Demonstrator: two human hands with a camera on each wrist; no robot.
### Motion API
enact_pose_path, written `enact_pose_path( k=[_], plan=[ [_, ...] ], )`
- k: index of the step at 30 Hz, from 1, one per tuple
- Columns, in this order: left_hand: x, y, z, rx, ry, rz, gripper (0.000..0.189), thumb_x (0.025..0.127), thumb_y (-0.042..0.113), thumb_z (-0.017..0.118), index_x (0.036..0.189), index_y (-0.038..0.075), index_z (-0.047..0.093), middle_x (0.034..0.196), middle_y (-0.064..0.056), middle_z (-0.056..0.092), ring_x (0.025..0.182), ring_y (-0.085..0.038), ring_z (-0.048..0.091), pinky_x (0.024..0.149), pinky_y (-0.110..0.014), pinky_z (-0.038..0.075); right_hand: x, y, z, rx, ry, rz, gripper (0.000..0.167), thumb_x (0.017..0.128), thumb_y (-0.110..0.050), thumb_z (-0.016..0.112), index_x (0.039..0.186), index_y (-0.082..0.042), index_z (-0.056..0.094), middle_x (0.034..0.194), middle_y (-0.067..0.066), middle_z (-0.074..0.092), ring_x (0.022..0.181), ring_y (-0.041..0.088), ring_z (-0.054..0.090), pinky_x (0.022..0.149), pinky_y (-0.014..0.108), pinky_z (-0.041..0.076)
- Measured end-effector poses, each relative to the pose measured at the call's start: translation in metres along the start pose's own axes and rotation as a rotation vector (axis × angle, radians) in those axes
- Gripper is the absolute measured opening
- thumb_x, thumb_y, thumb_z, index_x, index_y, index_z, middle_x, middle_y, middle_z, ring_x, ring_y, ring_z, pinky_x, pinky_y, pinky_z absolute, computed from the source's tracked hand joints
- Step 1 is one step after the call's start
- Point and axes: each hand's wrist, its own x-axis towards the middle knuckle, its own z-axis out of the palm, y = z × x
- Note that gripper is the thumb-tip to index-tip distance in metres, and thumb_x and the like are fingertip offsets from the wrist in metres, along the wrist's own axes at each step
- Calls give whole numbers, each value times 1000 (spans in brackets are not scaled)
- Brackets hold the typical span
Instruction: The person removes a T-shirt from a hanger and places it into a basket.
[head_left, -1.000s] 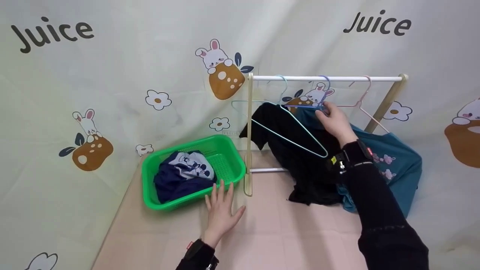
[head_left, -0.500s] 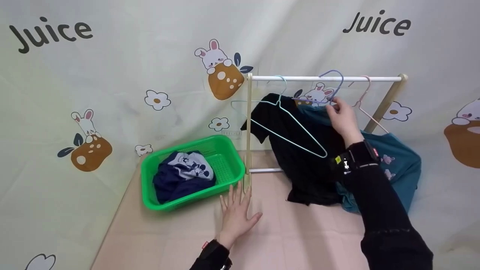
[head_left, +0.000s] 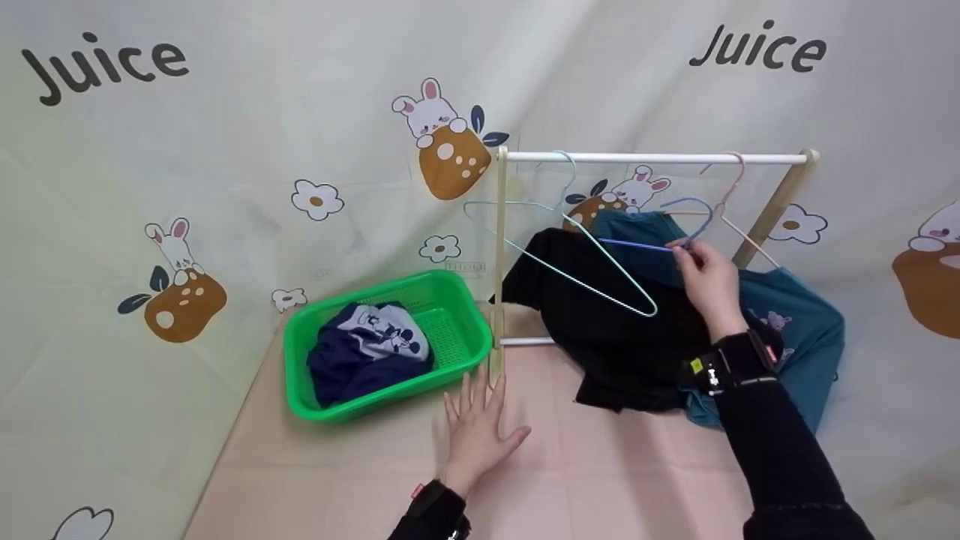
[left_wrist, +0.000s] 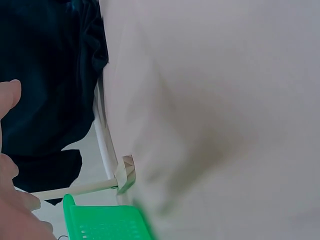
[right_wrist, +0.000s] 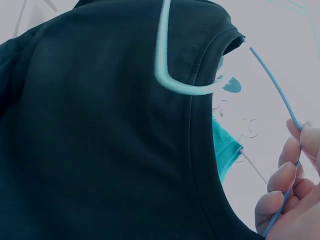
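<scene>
My right hand (head_left: 711, 285) pinches a periwinkle-blue hanger (head_left: 637, 244) at the base of its hook, just below the rack's bar. A black T-shirt (head_left: 600, 300) hangs on that hanger; in the right wrist view its neckline (right_wrist: 202, 100) drapes beside the fingers and the hanger wire (right_wrist: 277, 85) emerges from it. The hook is off the bar and tilts to the right. With fingers spread, my left hand (head_left: 478, 442) lies by the near corner of the green basket (head_left: 291, 352), beside the rack's left foot, and holds nothing.
The small rack's white bar (head_left: 637, 158) carries an unladen mint hanger (head_left: 611, 259) at left and a pink hanger (head_left: 739, 180) with a teal shirt (head_left: 814, 330) at right. A navy garment (head_left: 337, 375) is bundled in the basket. A printed curtain (head_left: 247, 112) stands behind.
The right hand has lifted the blue hanger's hook off the bar and brought it down toward me and rightward, the black T-shirt with it. The left hand has shifted right, away from the basket's front.
</scene>
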Motion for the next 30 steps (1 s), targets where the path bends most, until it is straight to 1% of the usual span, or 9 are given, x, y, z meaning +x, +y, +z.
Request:
enact_pose_path(
  k=[3, 7, 10, 14, 18, 21, 26, 28, 30],
  plan=[
    [1, -1, 1, 23, -1, -3, 99, 78, 63, 71, 155, 14, 33, 160, -19, 23, 143, -48, 22, 106, -75, 11, -11, 9, 1, 3, -11, -13, 30, 104, -26, 53, 101, -1, 70, 93, 10, 65, 77, 18, 48, 69, 28, 35],
    [3, -2, 0, 44, 5, -7, 100, 77, 64, 72, 155, 13, 35, 159, -20, 26, 142, -48, 24, 107, -74, 12, -25, 18, 4, 13, -33, -32, 30, 104, -25, 52, 95, -1, 68, 101, 11, 67, 80, 19, 48, 70, 29, 35],
    [5, -2, 1, 32, 3, -11, 100, 76, 64, 72, 154, 12, 36, 159, -20, 27, 143, -47, 23, 107, -74, 10, -36, 23, 6, 6, -29, -38, 28, 104, -25, 53, 98, -3, 70, 97, 11, 65, 79, 20, 48, 69, 29, 34],
    [7, -2, 2, 21, 6, -16, 100, 75, 64, 73, 153, 10, 38, 158, -20, 28, 143, -47, 22, 108, -74, 9, -50, 32, 10, 10, -6, -51, 26, 103, -23, 54, 99, -3, 71, 96, 10, 66, 78, 19, 48, 69, 28, 34],
    [8, -1, 2, 24, 26, -22, 101, 75, 64, 74, 152, 10, 39, 157, -20, 29, 143, -47, 23, 107, -74, 10, -66, 41, 13, 27, 3, -52, 24, 103, -21, 56, 99, -4, 72, 102, 9, 69, 81, 15, 50, 72, 25, 36],
    [7, 0, 3, 21, 37, -26, 102, 74, 64, 75, 152, 9, 40, 157, -21, 30, 143, -48, 22, 106, -75, 10, -78, 47, 15, 33, -11, -45, 23, 103, -21, 55, 98, -5, 72, 104, 8, 69, 83, 13, 52, 74, 24, 37],
    [6, 3, 5, 25, 26, -29, 105, 73, 65, 75, 153, 9, 36, 159, -20, 27, 143, -47, 23, 106, -75, 11, -96, 58, 21, 58, 11, -50, 20, 101, -16, 58, 90, -4, 71, 103, 8, 71, 83, 9, 51, 73, 21, 36],
    [7, 3, 6, 30, 17, -30, 106, 73, 66, 74, 154, 9, 35, 160, -19, 25, 143, -47, 24, 106, -75, 12, -103, 63, 23, 73, 30, -67, 19, 100, -12, 60, 84, -4, 69, 102, 8, 71, 82, 6, 52, 72, 19, 36],
    [8, 3, 6, 38, 8, -33, 107, 73, 66, 74, 155, 9, 34, 160, -19, 24, 143, -47, 24, 106, -74, 13, -110, 67, 26, 86, 42, -97, 17, 98, -7, 61, 83, -4, 69, 99, 8, 72, 80, 5, 52, 71, 17, 36]
  ],
)
